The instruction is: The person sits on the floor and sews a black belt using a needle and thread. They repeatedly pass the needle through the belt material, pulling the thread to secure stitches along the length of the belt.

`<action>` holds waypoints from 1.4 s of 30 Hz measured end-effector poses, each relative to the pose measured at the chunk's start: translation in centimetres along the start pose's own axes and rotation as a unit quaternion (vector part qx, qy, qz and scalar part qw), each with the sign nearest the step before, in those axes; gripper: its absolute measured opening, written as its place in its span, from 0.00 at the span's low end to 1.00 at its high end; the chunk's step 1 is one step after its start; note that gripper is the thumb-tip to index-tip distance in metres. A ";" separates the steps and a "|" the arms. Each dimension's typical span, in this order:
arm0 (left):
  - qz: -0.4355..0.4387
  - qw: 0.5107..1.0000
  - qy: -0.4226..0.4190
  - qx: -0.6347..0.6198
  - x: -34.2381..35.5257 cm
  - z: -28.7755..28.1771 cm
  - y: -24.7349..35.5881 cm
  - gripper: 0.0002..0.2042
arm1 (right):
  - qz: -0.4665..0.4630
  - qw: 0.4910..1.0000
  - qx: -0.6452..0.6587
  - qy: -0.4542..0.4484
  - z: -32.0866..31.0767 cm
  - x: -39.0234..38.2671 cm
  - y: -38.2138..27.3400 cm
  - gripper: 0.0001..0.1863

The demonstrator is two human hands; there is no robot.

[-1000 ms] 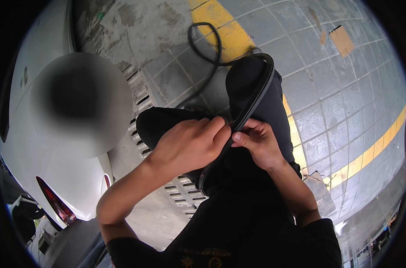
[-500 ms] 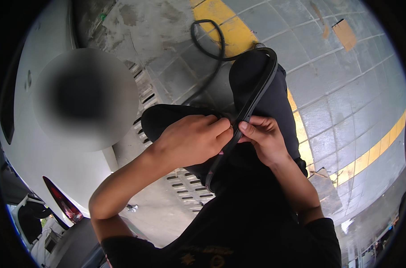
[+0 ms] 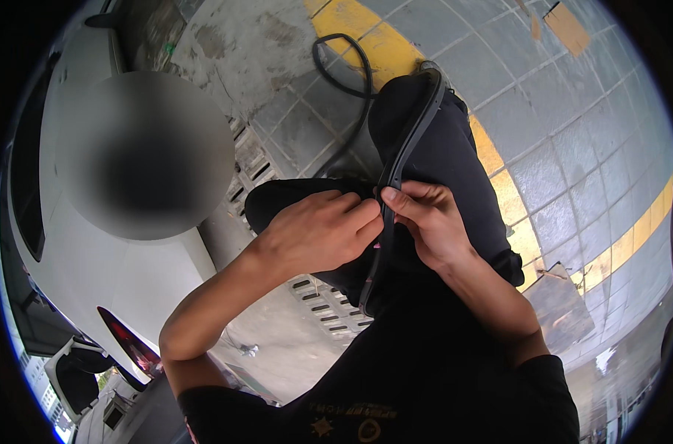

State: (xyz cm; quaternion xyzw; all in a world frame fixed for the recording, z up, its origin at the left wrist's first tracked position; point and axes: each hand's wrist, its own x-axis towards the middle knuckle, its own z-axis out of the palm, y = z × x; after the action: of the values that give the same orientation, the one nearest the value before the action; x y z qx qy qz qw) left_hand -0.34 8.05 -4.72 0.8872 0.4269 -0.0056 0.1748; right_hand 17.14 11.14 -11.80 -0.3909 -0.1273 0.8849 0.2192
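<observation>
a white car [image 3: 140, 274] stands well left of the black strip [image 3: 410, 137], a drain grate [image 3: 320, 305] nearer it; the left hand [image 3: 325, 231] meets the strip's left edge, fingers curled, whether gripping i cannot tell; the strip crosses the right leg [image 3: 462, 196]; right of it, the right hand's [image 3: 429, 222] fingers pinch it.

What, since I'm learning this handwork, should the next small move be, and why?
Perhaps slide the right hand slightly up the black strip toward the right knee: its thumb rests on the strip close beside the left hand, while a long stretch runs on over that knee.
</observation>
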 end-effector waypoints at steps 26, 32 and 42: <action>-0.119 0.940 0.280 -0.154 0.2 1.1 2.2 0.09 | 0.066 0.993 0.043 -0.088 -1.7 -0.7 -1.5 0.11; -0.084 0.958 0.240 -0.136 -0.2 1.4 1.4 0.10 | 0.046 0.994 0.038 -0.094 -1.8 -0.7 -1.4 0.12; -0.051 0.985 0.132 -0.095 -0.2 0.8 1.1 0.12 | 0.058 0.994 0.031 -0.082 -1.9 -0.5 -1.0 0.13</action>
State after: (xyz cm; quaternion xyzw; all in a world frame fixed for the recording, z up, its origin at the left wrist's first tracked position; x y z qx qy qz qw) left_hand 0.48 7.00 -5.10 0.8369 0.4891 0.1429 0.1999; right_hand 19.19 11.87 -12.33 -0.3166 -0.0949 0.9286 0.1686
